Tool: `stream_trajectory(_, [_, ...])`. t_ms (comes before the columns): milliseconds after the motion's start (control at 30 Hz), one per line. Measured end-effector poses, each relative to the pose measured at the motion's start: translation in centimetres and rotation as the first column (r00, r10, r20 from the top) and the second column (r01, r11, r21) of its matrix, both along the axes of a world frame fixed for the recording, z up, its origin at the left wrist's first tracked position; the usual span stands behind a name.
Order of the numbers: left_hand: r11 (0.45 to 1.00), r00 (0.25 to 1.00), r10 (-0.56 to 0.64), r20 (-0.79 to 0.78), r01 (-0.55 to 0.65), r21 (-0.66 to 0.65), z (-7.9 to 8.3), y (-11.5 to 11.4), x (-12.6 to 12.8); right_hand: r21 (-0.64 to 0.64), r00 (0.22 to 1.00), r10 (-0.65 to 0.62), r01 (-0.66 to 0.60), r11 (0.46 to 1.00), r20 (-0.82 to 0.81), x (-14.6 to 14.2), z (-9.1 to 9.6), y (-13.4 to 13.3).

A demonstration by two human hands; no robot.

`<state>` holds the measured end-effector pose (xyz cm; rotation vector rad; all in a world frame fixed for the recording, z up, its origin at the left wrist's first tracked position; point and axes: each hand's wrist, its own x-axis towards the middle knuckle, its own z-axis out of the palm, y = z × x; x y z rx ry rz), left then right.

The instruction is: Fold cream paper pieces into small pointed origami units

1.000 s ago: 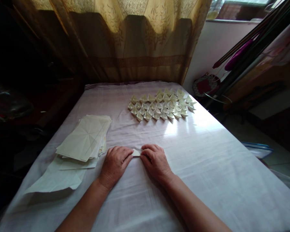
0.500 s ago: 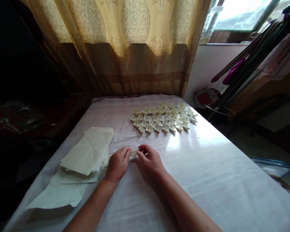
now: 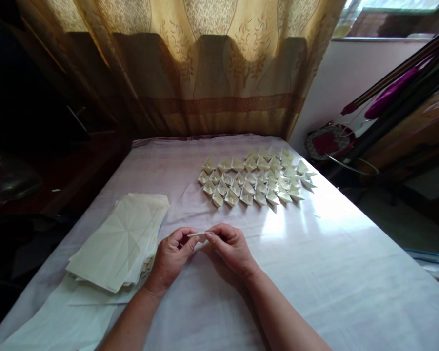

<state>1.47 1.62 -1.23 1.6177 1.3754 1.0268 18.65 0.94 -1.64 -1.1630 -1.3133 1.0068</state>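
Between my two hands is a small piece of folded paper (image 3: 202, 237), pale cream, seen nearly edge-on as a thin strip with a bit of its lower face showing. My left hand (image 3: 176, 253) pinches its left end between thumb and fingers. On the other end, my right hand (image 3: 231, 247) grips it the same way. Beyond my hands, several small folded paper boats (image 3: 249, 187) stand in close rows on the table. To the left of my left hand lies a stack of creased paper sheets (image 3: 122, 239), with a larger pale sheet (image 3: 58, 317) under it.
A light cloth covers the table (image 3: 296, 292). Behind its far edge hangs a yellow patterned curtain (image 3: 219, 87). At the right, past the table edge, are a round red-and-grey bag (image 3: 329, 142) and a purple item (image 3: 391, 95) beside dark poles.
The folded paper has turned from showing its face to nearly edge-on, still held in both hands. My view has tilted down and closer to the table.
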Motion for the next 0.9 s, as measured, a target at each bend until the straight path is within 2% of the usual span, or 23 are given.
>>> stream_trajectory(200, [0.998,0.997,0.024,0.078,-0.019,-0.054,0.2,0.0,-0.3,-0.065,0.995,0.098,-0.098,0.993,-0.005,0.6,0.7,0.0])
stream_trajectory(467, [0.989,0.995,-0.046,0.092,0.058,-0.137,0.8,-0.5,-0.3,0.032,0.999,0.001,-0.003,0.999,0.054,0.5,0.8,-0.5])
stream_trajectory(600, [0.991,0.996,-0.043,0.075,0.052,-0.127,1.0,-0.6,-0.5,0.076,0.997,0.018,-0.024,0.997,0.077,0.2,0.8,-0.8])
stream_trajectory(800, [0.998,0.999,-0.021,0.037,0.023,-0.057,1.1,-0.7,-0.5,0.029,0.990,0.106,-0.109,0.994,0.089,0.1,1.0,-0.8])
stream_trajectory(900, [0.998,0.999,-0.042,0.016,0.043,-0.036,1.1,-0.7,-0.3,0.040,0.989,0.098,-0.103,0.994,0.114,0.0,0.9,-0.9])
